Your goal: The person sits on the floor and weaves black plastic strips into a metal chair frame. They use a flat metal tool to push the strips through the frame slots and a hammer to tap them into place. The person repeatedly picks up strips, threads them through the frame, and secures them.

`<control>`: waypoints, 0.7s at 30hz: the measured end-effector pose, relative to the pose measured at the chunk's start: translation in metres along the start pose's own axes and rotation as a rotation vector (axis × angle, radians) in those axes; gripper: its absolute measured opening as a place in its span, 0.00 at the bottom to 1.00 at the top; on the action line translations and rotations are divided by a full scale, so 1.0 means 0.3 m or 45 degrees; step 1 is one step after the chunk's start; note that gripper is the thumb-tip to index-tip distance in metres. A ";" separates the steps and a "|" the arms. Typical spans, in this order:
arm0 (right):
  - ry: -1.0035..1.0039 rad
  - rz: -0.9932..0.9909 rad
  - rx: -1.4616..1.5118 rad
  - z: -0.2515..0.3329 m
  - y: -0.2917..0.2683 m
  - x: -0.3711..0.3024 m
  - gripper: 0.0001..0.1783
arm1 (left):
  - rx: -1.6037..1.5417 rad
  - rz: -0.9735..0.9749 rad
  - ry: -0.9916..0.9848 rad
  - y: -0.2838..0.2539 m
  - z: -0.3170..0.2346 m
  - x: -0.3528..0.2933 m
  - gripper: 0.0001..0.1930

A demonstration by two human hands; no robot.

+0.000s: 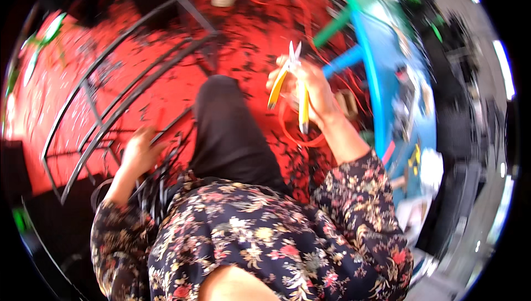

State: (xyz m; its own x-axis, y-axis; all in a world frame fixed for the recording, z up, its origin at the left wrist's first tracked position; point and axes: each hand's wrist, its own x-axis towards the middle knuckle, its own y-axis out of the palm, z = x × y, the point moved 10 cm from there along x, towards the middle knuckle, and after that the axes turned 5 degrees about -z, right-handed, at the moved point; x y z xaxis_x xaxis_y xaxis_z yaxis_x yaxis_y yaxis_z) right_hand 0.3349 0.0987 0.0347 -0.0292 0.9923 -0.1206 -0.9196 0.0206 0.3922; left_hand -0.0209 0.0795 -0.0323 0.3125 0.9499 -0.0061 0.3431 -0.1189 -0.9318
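Dark floral-print fabric of the wearer's top [260, 240] lies nearest, below a bent knee in black trousers [221, 118]. Over the red floor [260, 30] littered with black scraps, the right hand [318, 91] has its grip around yellow-handled pliers with silver tips [303, 102], handles spread, tips parted and pointing away. The left hand [141, 150], blurred, is beside thin black strips [160, 185] and a black bar frame [197, 16]; whether its grip holds anything, I cannot tell. Rightward stands a blue-edged bench [374, 85].
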 end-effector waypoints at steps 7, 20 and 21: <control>-0.239 -1.207 -1.528 0.400 -0.782 -0.338 0.32 | -0.106 0.472 -0.068 0.001 0.237 -0.376 0.14; 0.152 -1.680 -1.738 0.571 -1.078 -0.396 0.36 | -0.799 -0.394 -0.503 0.075 0.179 -0.499 0.09; 0.204 -1.720 -1.649 0.583 -1.092 -0.403 0.37 | -0.961 -0.374 -0.540 0.079 0.179 -0.495 0.09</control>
State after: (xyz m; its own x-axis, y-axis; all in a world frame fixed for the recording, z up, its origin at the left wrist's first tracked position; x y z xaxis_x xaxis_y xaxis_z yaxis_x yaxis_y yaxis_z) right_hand 0.7081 -0.0067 0.0804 0.9127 0.3678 0.1779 -0.0370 0.5081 -0.8605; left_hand -0.1068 -0.0489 -0.0731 -0.1793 0.9807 -0.0780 0.8923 0.1287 -0.4327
